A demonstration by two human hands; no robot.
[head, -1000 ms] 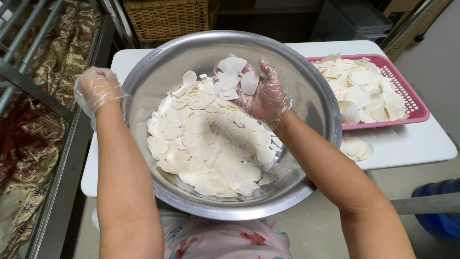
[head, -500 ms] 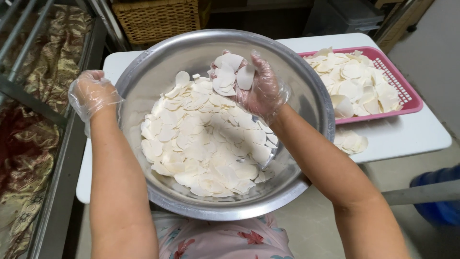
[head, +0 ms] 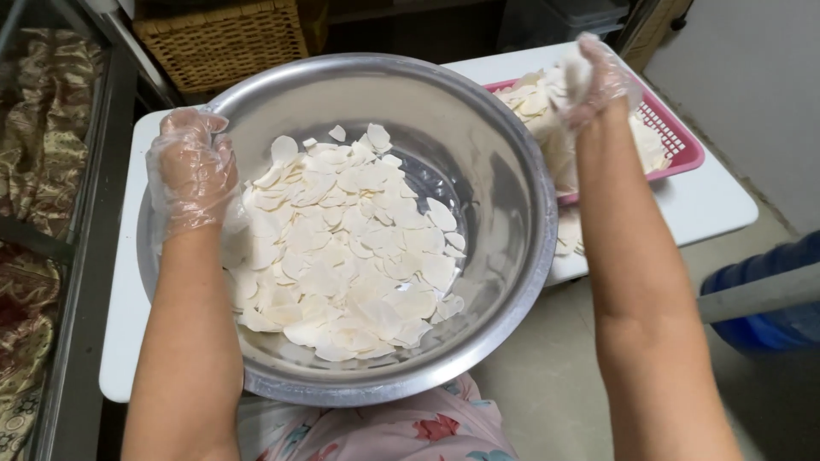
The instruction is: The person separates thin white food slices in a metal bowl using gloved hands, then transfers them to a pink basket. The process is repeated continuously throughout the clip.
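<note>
**Right hand leaves the bowl and goes to the pink tray**

The left hand (head: 190, 166) wears a thin clear glove. It curls over the left rim of the big metal bowl (head: 504, 171) and grips that rim. The fingers are bent, not spread wide.

The right hand (head: 598, 75) also wears a clear glove. It is up at the far right, over the pink tray (head: 688, 145). Its fingers are curled in around some white slices (head: 559, 77), so it is closed on a small bunch of them.

The bowl sits in the middle of the white desk (head: 717, 201), close to the person. A heap of thin white slices lies inside it, mostly on the left and near side. The right side of the bowl floor is bare and shiny. The pink tray is just behind the bowl on the right and holds more slices.

Half a second ago the right hand was inside the bowl, lifting slices at the far side. Now it is out of the bowl and above the tray. The left hand has stayed on the rim.
</note>
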